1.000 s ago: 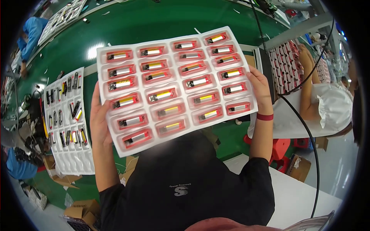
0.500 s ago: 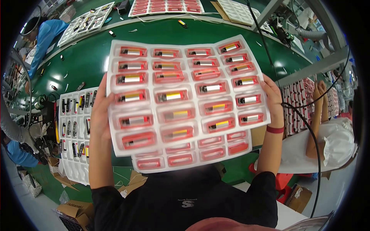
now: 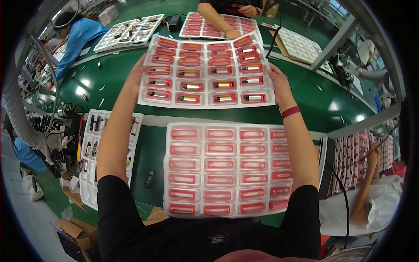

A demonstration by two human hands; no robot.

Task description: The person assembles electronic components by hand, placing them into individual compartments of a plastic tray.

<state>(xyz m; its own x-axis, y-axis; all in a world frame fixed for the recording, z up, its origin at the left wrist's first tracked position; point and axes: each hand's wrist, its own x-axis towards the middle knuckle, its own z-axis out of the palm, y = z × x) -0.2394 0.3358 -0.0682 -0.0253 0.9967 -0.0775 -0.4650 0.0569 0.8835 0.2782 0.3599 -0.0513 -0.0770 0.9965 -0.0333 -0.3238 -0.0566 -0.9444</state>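
Observation:
My left hand [image 3: 136,73] and my right hand [image 3: 279,83] grip the two side edges of a white plastic tray [image 3: 206,89], held tilted out over the green bench. Its compartments hold red casings, many with silver or yellow battery-like cells and dark ends. The tray's far edge bows, with its right corner raised. Nearer to me, between my forearms, lies a second white tray [image 3: 203,174] with red casings that show no cells. My right forearm hides part of its right side. Fingers on both hands are partly hidden by the held tray.
To the left, a white tray [image 3: 89,187] holds dark and white small devices; one loose device [image 3: 149,179] lies beside it. Across the bench are more trays, and a person's arm [image 3: 218,22] reaches over one. A black cable [image 3: 345,187] hangs at the right.
Both hands have carried the held tray forward, away from my body. The lower tray is now largely uncovered, and another person's arms have appeared at the far side.

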